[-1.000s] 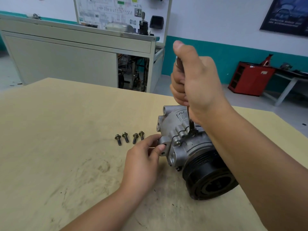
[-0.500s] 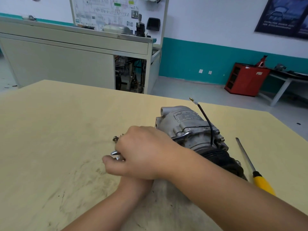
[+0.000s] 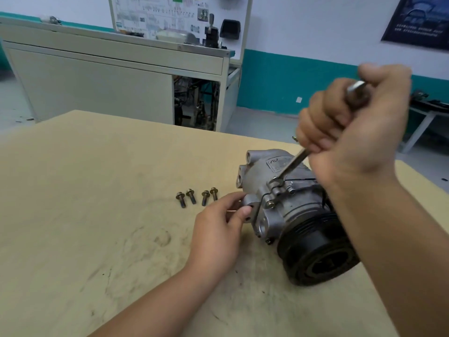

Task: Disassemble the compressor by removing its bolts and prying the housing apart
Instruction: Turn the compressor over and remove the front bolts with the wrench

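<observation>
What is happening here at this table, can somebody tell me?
A person is taking apart a compressor on a wooden table. The right hand grips a wrench whose end sits on top of the compressor. The left hand holds the compressor by a mounting ear to steady it. Four bolts lie loose on the table to its left; another bolt is not yet out.

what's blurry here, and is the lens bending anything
Head view: the right hand and the top of the wrench it grips are motion-blurred, while the compressor, the four bolts and the left hand holding its lug look sharp. Same head view: the wide-angle lens makes the cabinet edges lean, the light is soft, shadows are faint and there is no glare.
</observation>
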Available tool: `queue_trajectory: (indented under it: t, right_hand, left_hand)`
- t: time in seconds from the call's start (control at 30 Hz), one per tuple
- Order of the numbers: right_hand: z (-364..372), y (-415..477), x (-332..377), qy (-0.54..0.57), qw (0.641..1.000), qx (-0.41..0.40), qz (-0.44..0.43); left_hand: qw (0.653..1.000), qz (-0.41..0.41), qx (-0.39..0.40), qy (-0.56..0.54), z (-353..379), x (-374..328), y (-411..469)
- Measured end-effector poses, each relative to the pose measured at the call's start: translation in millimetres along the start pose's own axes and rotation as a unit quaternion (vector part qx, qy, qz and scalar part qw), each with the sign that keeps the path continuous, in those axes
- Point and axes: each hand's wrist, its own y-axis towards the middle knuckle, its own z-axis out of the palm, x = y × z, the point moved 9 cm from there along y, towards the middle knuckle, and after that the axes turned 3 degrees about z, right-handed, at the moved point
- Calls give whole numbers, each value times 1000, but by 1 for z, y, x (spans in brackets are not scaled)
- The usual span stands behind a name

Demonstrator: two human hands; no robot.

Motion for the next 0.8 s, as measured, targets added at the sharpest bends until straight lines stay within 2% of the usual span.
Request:
queue_trajectory:
  t: [0.07,0.17,0.37,0.8]
  right_hand:
    - [-20,7,6,55,997,-56,-19]
    - [-35,9,2,87,993,-83,-6]
    - [-23,7,-11,50,998,-40,13]
    - [-40,11,-26,84,992,-81,44]
  left_hand:
    - [1000,-2,-3,-6,0,0,0]
    - [1000,-15,-5,-1,0,-1,0]
    - [1000,-26,0,6,-1,-1,0]
    - [999,-29,-13,13,-1,-1,-1]
